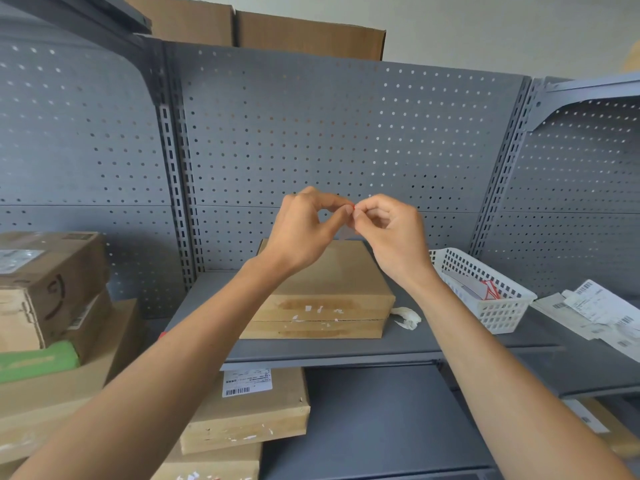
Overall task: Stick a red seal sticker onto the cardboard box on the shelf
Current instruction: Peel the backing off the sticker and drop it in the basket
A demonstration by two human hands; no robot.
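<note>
My left hand (304, 230) and right hand (394, 233) meet above the cardboard box (329, 289), thumbs and forefingers pinched together on a red seal sticker (353, 206), of which only a small red edge shows; a pale translucent strip, probably its backing, hangs below. I judge the sticker nearly weightless, limp and tacky on one face, so I take it by its very edge to spare the adhesive. The box lies flat on the grey metal shelf (398, 344), just under my hands: matte brown board, stiff, rectangular, its front face scarred with torn white paper. Beside it stands a white plastic lattice basket (498, 313) holding more red-printed pieces. Behind is perforated grey sheet steel.
</note>
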